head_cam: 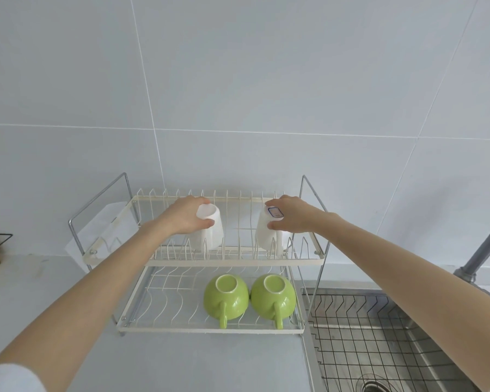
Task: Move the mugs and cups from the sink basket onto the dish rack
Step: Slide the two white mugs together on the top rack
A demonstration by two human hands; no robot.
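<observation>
left hand [186,217] grips cup [208,227] | right hand [290,216] grips mug [268,230]

Cups [208,232] above mugs [227,297] on rack [232,262]

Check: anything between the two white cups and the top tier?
Nothing visible. The left hand and right hand hold the left cup and right cup upside down, right at the top tier among its prongs.

2 white cups [210,230] [266,233] inverted, top rack [232,262]; 2 green mugs [226,297] [272,296] inverted below
</observation>
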